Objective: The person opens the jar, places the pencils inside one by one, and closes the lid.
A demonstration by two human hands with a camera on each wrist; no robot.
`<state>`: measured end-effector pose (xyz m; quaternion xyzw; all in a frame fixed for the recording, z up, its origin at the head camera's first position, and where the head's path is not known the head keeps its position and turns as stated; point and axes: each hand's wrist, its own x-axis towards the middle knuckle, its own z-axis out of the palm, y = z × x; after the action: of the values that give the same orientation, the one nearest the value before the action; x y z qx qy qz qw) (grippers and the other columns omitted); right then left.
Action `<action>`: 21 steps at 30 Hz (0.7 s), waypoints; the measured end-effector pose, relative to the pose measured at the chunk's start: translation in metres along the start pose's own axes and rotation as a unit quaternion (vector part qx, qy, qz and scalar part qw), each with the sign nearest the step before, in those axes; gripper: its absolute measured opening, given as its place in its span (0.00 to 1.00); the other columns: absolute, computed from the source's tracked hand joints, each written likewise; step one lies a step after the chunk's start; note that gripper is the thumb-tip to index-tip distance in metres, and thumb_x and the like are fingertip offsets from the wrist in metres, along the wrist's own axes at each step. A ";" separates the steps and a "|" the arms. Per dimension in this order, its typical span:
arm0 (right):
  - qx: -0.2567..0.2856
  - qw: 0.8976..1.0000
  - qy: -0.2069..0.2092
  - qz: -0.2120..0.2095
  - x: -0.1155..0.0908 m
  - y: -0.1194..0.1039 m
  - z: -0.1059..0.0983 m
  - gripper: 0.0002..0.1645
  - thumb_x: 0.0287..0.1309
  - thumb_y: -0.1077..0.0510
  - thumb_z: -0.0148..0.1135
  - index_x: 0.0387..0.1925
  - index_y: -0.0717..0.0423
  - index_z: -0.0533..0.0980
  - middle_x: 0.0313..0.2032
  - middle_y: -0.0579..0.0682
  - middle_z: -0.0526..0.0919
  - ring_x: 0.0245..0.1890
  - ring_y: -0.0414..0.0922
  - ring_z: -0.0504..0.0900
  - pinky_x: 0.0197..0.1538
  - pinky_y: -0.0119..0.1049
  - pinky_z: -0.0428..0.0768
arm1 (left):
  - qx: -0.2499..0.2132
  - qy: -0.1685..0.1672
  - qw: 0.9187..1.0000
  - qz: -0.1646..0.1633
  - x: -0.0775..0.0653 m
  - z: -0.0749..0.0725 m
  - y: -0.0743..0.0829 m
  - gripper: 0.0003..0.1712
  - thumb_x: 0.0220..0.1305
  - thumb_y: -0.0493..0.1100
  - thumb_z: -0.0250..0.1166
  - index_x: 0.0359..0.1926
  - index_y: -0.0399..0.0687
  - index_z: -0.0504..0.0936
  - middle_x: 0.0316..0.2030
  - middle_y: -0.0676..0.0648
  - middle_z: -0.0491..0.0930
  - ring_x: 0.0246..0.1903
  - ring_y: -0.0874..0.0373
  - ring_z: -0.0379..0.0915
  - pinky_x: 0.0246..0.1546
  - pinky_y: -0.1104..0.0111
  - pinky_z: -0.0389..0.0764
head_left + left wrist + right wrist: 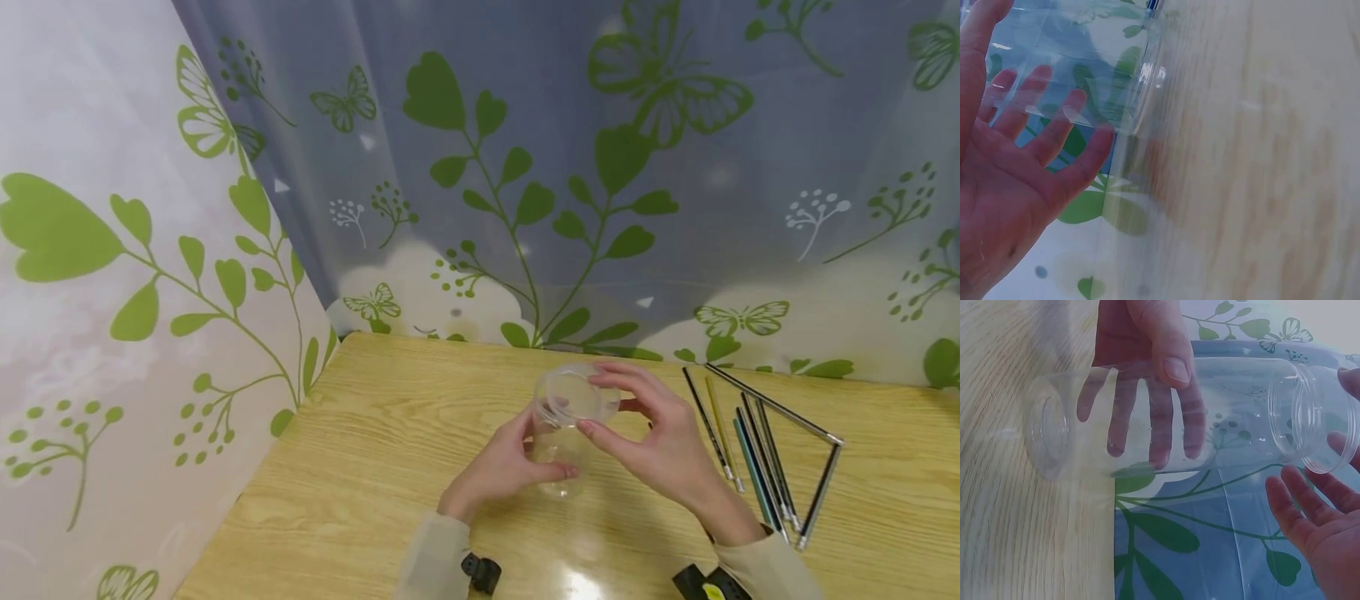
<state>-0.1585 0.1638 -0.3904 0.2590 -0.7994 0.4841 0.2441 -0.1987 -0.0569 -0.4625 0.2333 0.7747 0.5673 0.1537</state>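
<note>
A clear, see-through jar [558, 446] stands upright at the table's middle, as the head view shows. My left hand [502, 467] grips its body from the left, thumb across the near side and fingers behind, seen through the wall in the right wrist view. At the mouth, my right hand [663, 437] holds a clear round lid [1335, 419] by its edge, between thumb and fingers. The lid is tilted against the jar's threaded neck [1294, 409]; whether it touches all round I cannot tell. Nothing shows inside the jar [1229, 412].
Several pencils [765, 467] lie on the wood-grain table [360, 450] right of my right hand, two of them meeting end to end at an angle. A leaf-and-butterfly patterned curtain [525, 250] borders the table at the back and left.
</note>
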 end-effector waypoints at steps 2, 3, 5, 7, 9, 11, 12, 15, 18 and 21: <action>0.000 1.000 0.000 -0.002 -0.001 0.001 -0.002 0.30 0.44 0.72 0.79 0.52 0.58 0.81 0.61 0.56 0.81 0.61 0.28 0.76 0.48 0.24 0.83 | -0.001 0.002 1.000 0.001 0.001 0.000 0.000 0.51 0.56 0.53 0.79 0.74 0.83 0.60 0.70 0.65 0.70 0.70 0.55 0.67 0.70 0.48 0.69; -0.002 1.000 0.000 -0.004 -0.002 0.002 -0.003 0.30 0.44 0.72 0.79 0.52 0.58 0.81 0.61 0.56 0.81 0.61 0.28 0.76 0.48 0.24 0.83 | 0.000 0.003 1.000 0.002 0.002 0.000 0.000 0.51 0.56 0.53 0.79 0.74 0.83 0.60 0.69 0.66 0.70 0.70 0.55 0.67 0.70 0.49 0.69; -0.004 1.000 0.000 -0.005 -0.003 0.002 -0.005 0.31 0.44 0.72 0.79 0.52 0.59 0.81 0.60 0.56 0.81 0.61 0.28 0.76 0.47 0.24 0.83 | 0.001 0.005 1.000 0.003 0.002 0.000 -0.001 0.50 0.55 0.52 0.79 0.73 0.83 0.61 0.69 0.67 0.70 0.70 0.55 0.67 0.70 0.48 0.69; -0.007 1.000 0.002 -0.006 -0.004 0.002 -0.007 0.31 0.43 0.73 0.79 0.52 0.59 0.81 0.60 0.57 0.81 0.61 0.28 0.76 0.47 0.23 0.83 | 0.005 0.008 1.000 0.002 0.002 0.000 -0.001 0.48 0.56 0.53 0.79 0.72 0.82 0.63 0.68 0.67 0.71 0.70 0.55 0.67 0.70 0.47 0.69; -0.009 1.000 0.003 -0.005 -0.005 0.002 -0.009 0.31 0.43 0.74 0.79 0.52 0.60 0.81 0.59 0.57 0.81 0.61 0.28 0.76 0.47 0.22 0.82 | 0.009 0.011 1.000 0.004 0.002 0.001 -0.001 0.46 0.56 0.53 0.79 0.71 0.82 0.64 0.68 0.66 0.72 0.69 0.55 0.68 0.69 0.47 0.70; -0.007 1.000 0.004 -0.002 -0.007 0.002 -0.010 0.31 0.43 0.74 0.79 0.52 0.60 0.81 0.59 0.57 0.81 0.61 0.27 0.75 0.47 0.22 0.82 | 0.011 0.015 1.000 0.005 0.002 0.001 0.000 0.46 0.56 0.53 0.78 0.71 0.81 0.64 0.68 0.66 0.72 0.69 0.55 0.69 0.69 0.47 0.70; -0.007 1.000 0.004 -0.001 -0.008 0.002 -0.011 0.31 0.43 0.74 0.78 0.52 0.61 0.81 0.59 0.58 0.81 0.61 0.27 0.75 0.48 0.21 0.82 | 0.014 0.015 1.000 0.007 0.002 0.001 0.000 0.46 0.57 0.52 0.78 0.71 0.81 0.64 0.68 0.65 0.72 0.68 0.55 0.69 0.69 0.47 0.70; -0.007 1.000 0.007 -0.002 -0.010 0.001 -0.014 0.31 0.42 0.75 0.78 0.52 0.61 0.81 0.59 0.58 0.81 0.60 0.28 0.76 0.48 0.20 0.81 | 0.015 0.014 1.000 0.014 0.002 0.002 -0.001 0.48 0.57 0.52 0.78 0.72 0.81 0.61 0.69 0.62 0.72 0.68 0.55 0.70 0.68 0.47 0.71; -0.010 1.000 0.009 -0.007 -0.011 0.000 -0.017 0.32 0.42 0.75 0.78 0.52 0.61 0.81 0.59 0.58 0.81 0.60 0.28 0.77 0.48 0.20 0.81 | 0.013 0.013 1.000 0.020 0.002 0.003 0.000 0.51 0.57 0.51 0.78 0.74 0.80 0.58 0.70 0.59 0.70 0.68 0.55 0.70 0.68 0.49 0.72; -0.017 1.000 0.005 -0.010 -0.013 0.000 -0.020 0.32 0.41 0.75 0.79 0.52 0.60 0.81 0.60 0.57 0.81 0.59 0.28 0.77 0.48 0.20 0.81 | 0.006 0.013 1.000 0.021 0.003 0.004 0.000 0.52 0.57 0.50 0.79 0.74 0.81 0.57 0.71 0.58 0.69 0.69 0.56 0.69 0.68 0.51 0.72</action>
<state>-0.1460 0.1842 -0.3901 0.2607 -0.8035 0.4693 0.2571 -0.1989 -0.0516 -0.4635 0.2429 0.7752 0.5683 0.1306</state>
